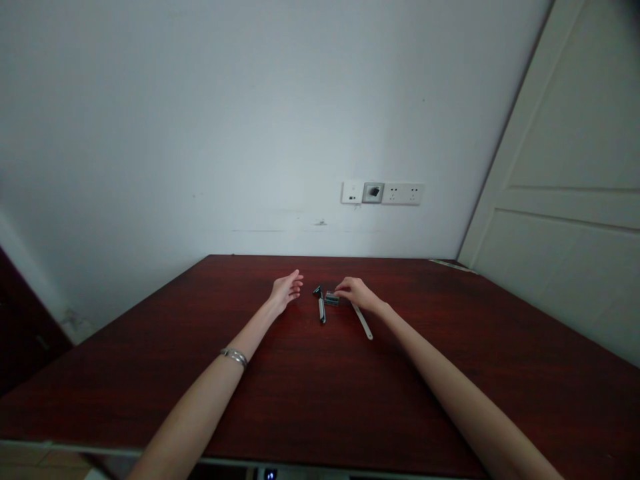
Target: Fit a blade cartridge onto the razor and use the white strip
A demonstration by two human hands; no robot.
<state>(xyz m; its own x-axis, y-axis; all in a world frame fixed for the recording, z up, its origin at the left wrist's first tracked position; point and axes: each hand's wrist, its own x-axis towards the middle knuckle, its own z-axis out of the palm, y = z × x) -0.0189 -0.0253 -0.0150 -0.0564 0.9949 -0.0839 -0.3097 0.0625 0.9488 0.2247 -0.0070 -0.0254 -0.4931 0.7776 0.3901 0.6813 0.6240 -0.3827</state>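
Note:
A dark razor handle (321, 305) lies on the red-brown table (320, 393) between my hands. Just right of it sits a small grey razor cartridge (331, 299). My right hand (356, 293) rests over the cartridge, its fingertips pinched down on the cartridge's right end. A pale slim stick-like handle (363, 323) lies under and below that hand. My left hand (287, 288) hovers left of the razor handle, fingers loosely apart, holding nothing. A metal bracelet (235, 356) circles my left wrist.
The table stands against a white wall with a row of sockets (383, 193). A pale door (565, 200) closes off the right side. A dark piece of furniture (20, 333) stands at the far left.

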